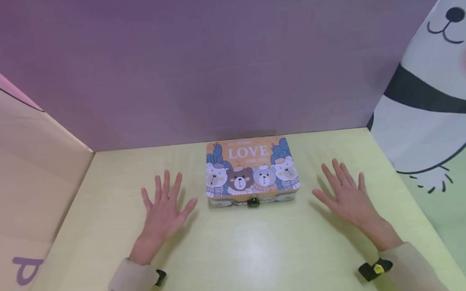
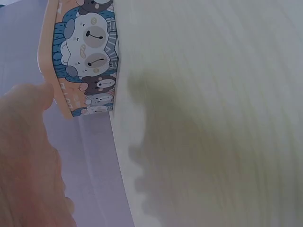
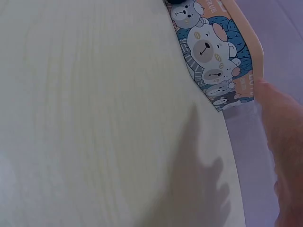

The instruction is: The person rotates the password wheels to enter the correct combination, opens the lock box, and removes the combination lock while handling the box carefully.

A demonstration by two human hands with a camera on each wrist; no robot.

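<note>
A rectangular box (image 1: pixel 252 169) printed with cartoon bears and the word LOVE lies with its lid down near the back of the table. On its front side is a small dark clasp or lock (image 1: pixel 253 202). To the left of the box, my left hand (image 1: pixel 163 216) is spread palm down, apart from it. My right hand (image 1: pixel 348 200) is spread likewise on the right, also holding nothing. Part of the box's printed side (image 2: pixel 87 61) appears in the left wrist view, and the opposite end (image 3: pixel 213 56) in the right wrist view. Its inside is hidden.
The pale wood-grain table (image 1: pixel 248 260) meets a purple panel (image 1: pixel 228 65) right behind the box. A panel with letters (image 1: pixel 24 211) stands on the left, and one with a panda picture (image 1: pixel 436 128) on the right. Dark straps (image 1: pixel 370 270) sit at the wrists.
</note>
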